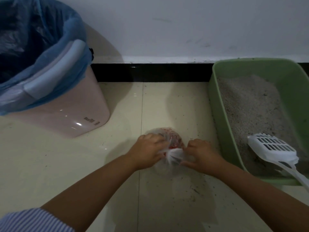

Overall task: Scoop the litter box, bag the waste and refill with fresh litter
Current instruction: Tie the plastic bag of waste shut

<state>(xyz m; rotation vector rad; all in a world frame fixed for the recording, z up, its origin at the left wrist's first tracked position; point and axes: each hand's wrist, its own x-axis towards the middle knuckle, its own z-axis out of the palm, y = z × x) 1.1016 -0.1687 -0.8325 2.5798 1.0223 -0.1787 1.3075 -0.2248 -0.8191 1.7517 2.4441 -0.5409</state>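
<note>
- Bin (78,104), pink, far left on the floor (117,164), against the wall (184,22). Blue liner (41,52) folded out over its rim, dark inside; contents not readable.
- Striped sleeve (33,220) at bottom left, rolled up on the left arm.
- Left hand (147,150) on the left side of the waste bag (167,136), fingers curled into the plastic near the gathered neck, grasping it.
- Waste bag is clear/white plastic with red print, sitting on the floor tiles at centre, between bin and litter box, well apart from the bin, near the box. Neck is bunched into a white twist between the two hands.
- Right hand (203,154) on the right side of the neck, fingers curled and pinching the twisted plastic.
- Loose grains and a dusty smear on the tiles around and in front of the bag.
- Litter box (215,91), green, at right against the black skirting (150,72). Grey litter (250,104) inside, piled higher toward the far end.
- Scoop (270,146), white and slotted, lies in the near end of the box, head on the litter, handle sticking out over the near right rim.
</note>
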